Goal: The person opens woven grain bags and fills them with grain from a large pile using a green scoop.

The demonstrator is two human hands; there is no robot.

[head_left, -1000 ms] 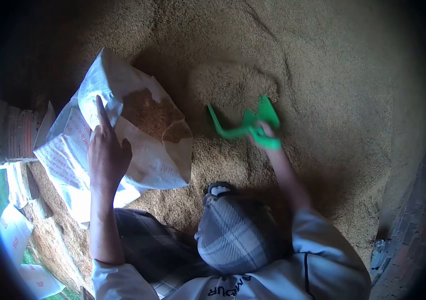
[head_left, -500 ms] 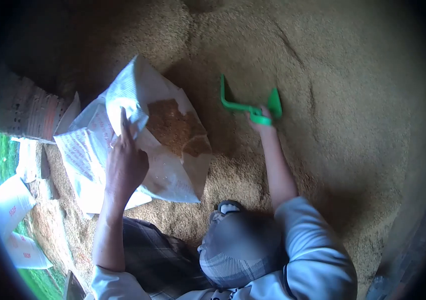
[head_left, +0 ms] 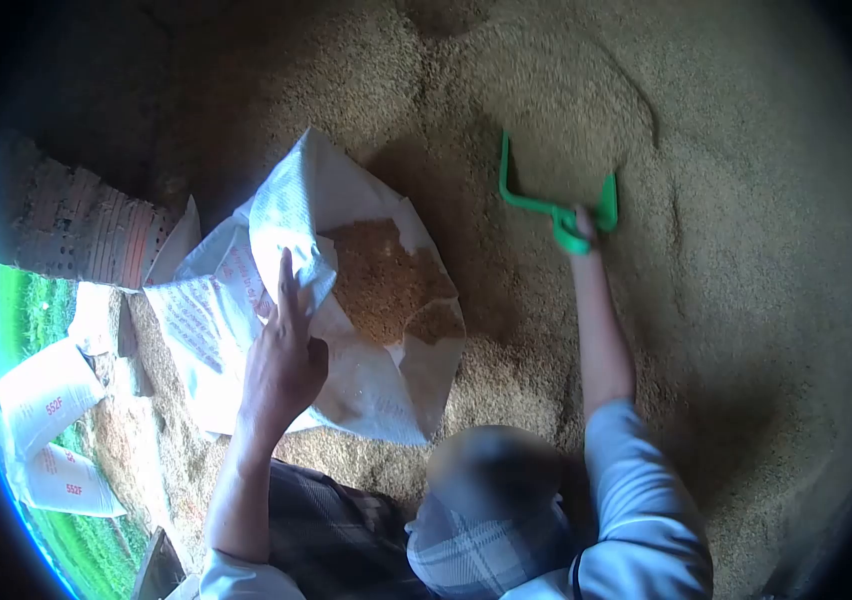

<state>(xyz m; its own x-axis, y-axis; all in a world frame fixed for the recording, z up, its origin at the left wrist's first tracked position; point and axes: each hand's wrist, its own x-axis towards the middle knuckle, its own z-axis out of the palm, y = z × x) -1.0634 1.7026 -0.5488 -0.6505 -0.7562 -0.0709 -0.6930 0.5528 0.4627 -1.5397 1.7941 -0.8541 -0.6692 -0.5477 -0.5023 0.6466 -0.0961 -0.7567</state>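
A white woven sack (head_left: 376, 400) lies open on the heap of grain, with brownish grain (head_left: 381, 275) showing inside. My left hand (head_left: 286, 360) is at the sack's near-left rim, index finger stretched along the folded white edge, thumb apart; the other fingers are bent and partly hidden. My right hand (head_left: 584, 230) grips the handle of a green scoop (head_left: 531, 203), to the right of the sack. The scoop's blade edges stand up from the grain, and its far part is hidden in or merges with the grain.
Loose grain (head_left: 746, 250) spreads all around. Stacked bricks (head_left: 96, 225) stand at the left. Two white sacks marked 552F (head_left: 51, 400) lie at the lower left beside green grass (head_left: 41, 310). My knees in plaid cloth (head_left: 486, 540) are at the bottom.
The view has shifted, so the sack and my left hand appear farther right and lower. The green scoop in my right hand now sits against grain that has a fresh curved ridge beyond it.
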